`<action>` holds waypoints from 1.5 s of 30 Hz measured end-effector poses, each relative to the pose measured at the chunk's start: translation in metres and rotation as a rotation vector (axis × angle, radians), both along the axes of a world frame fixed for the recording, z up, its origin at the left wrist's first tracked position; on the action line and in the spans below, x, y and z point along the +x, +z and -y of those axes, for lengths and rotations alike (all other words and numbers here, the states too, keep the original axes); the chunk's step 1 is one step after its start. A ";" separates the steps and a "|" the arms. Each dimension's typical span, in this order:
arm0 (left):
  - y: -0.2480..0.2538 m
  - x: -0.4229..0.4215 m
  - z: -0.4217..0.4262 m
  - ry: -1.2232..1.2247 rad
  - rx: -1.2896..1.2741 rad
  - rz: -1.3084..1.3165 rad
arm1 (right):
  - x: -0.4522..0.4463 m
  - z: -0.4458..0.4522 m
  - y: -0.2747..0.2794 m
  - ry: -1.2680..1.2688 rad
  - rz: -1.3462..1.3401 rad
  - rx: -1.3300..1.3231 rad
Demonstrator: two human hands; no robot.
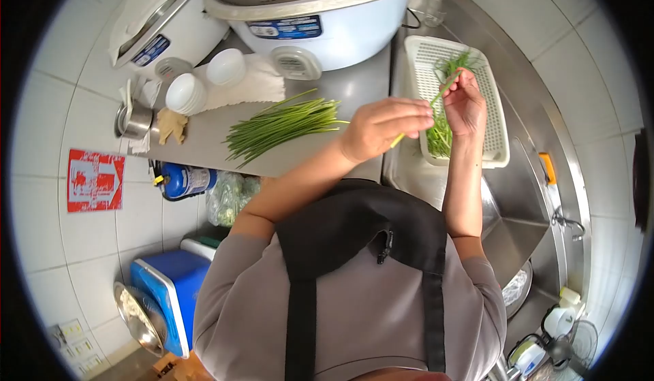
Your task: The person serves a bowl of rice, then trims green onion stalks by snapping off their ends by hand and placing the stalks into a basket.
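Note:
A long thin green stalk runs slantwise between my two hands, over the near-left side of a white perforated basket. My left hand is closed around its lower part, and a short end pokes out below the fingers. Near the upper end, my right hand pinches the stalk between thumb and fingers. Inside the basket lie loose green pieces, partly hidden by my hands. On the steel counter to the left rests a bundle of similar long green stalks.
Behind the bundle stand a large rice cooker, white bowls on a cloth, and a metal pot. The basket sits over a steel sink. Below the counter are a blue extinguisher and a blue cooler.

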State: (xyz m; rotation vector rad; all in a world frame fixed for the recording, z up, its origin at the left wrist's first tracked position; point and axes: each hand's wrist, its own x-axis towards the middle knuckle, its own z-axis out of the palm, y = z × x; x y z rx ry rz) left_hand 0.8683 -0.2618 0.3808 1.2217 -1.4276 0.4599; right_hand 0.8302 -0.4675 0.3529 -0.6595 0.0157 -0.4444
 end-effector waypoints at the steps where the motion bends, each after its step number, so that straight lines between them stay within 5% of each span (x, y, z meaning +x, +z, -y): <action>1: -0.002 -0.001 -0.004 0.021 0.005 0.004 | 0.004 -0.004 -0.002 0.038 0.014 0.010; 5: -0.004 -0.004 -0.023 0.042 -0.062 -0.105 | 0.002 -0.030 -0.005 0.006 -0.025 -0.312; 7: 0.003 -0.004 -0.033 0.095 -0.319 -0.514 | -0.015 -0.050 -0.004 -0.101 -0.114 -1.231; 8: 0.008 -0.003 -0.038 0.103 -0.322 -0.513 | -0.024 -0.063 0.001 -0.037 -0.081 -1.269; 9: 0.014 -0.003 -0.045 -0.041 -0.444 -0.785 | -0.031 -0.077 0.004 0.028 -0.050 -1.303; 10: 0.017 -0.002 -0.053 -0.194 -0.564 -1.053 | -0.035 -0.083 0.002 0.035 -0.048 -1.301; 13: 0.019 -0.012 -0.084 -0.285 -0.593 -1.126 | -0.036 -0.090 -0.012 0.067 -0.017 -1.155; 17: 0.026 -0.005 -0.127 -0.150 -0.563 -0.816 | -0.031 -0.074 -0.032 -0.058 -0.145 -0.942; 19: 0.013 0.007 -0.144 0.253 -0.248 -0.841 | -0.032 -0.065 -0.029 -0.098 -0.301 -0.926; 22: -0.007 0.030 -0.141 0.432 0.100 -0.995 | -0.025 -0.055 -0.033 -0.107 -0.289 -0.858; 26: -0.039 0.017 -0.075 -0.045 0.301 -1.245 | -0.023 -0.078 -0.033 -0.057 -0.317 -0.808; 29: -0.044 0.014 -0.031 -0.122 -0.007 -1.424 | -0.026 -0.089 -0.054 -0.023 -0.280 -0.935; 34: -0.052 0.013 0.013 -0.169 0.095 -1.274 | -0.041 -0.083 -0.037 -0.244 -0.263 -1.271; 39: -0.059 0.014 0.065 -0.300 0.377 -1.142 | -0.043 -0.035 -0.048 -0.182 -0.446 -0.891; 41: -0.058 0.018 0.087 -0.585 0.289 -1.398 | -0.043 -0.014 -0.049 -0.307 -0.424 -0.944; 45: -0.057 0.025 0.124 -0.635 0.336 -1.794 | -0.045 0.010 -0.047 -0.453 -0.388 -0.919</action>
